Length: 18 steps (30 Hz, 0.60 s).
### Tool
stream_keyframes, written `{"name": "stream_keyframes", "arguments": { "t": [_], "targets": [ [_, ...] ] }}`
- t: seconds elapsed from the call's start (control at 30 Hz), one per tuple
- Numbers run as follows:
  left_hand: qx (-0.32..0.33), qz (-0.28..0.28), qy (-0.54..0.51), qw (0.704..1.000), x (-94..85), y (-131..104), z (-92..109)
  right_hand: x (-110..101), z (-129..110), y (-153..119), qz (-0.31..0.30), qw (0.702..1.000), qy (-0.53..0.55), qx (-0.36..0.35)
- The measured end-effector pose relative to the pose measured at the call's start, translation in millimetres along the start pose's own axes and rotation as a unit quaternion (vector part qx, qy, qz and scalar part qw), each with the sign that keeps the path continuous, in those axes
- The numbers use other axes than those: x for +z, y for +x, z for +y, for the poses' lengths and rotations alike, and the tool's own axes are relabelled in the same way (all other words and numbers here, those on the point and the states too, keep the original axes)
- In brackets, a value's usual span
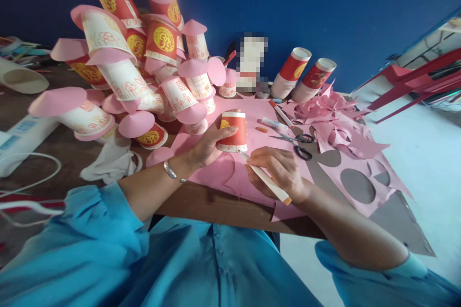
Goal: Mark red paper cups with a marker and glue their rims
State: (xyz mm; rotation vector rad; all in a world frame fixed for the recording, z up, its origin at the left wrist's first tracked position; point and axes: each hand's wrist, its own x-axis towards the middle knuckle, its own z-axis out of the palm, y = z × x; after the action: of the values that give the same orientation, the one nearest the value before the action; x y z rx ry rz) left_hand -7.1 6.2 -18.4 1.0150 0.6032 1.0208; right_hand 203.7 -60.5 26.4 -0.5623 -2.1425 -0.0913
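The cup [235, 140] is red through the middle, with a yellow emblem toward its left side and white bands at both ends. The lower white band carries drawn marks in orange-red. The cup is held upside down, its wider, rimmed end lowest, leaning slightly, above pink paper [212, 175]. The left hand [210, 145] grips it from the side, thumb across the front.

The marker [268, 182] has a long white barrel with an orange back end. It is uncapped and slants in the right hand [275, 170], back end low and toward the right, tip up at the cup's lower band; whether the tip touches cannot be told.
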Motion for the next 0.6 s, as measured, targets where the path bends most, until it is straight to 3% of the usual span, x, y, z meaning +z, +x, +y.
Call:
{"name": "stream_keyframes", "arguments": {
  "t": [0.37, 0.6],
  "targets": [
    [-0.001, -0.002, 0.007, 1.0, 13.5, -2.5, 10.9, 1.3, 1.8, -0.9, -0.02, 1.0, 0.004, 0.006],
    [-0.002, -0.005, 0.013, 1.0, 8.5, -3.9, 5.3, 0.9, 1.7, 0.5, -0.018, 1.0, 0.01, 0.007]
  ]
}}
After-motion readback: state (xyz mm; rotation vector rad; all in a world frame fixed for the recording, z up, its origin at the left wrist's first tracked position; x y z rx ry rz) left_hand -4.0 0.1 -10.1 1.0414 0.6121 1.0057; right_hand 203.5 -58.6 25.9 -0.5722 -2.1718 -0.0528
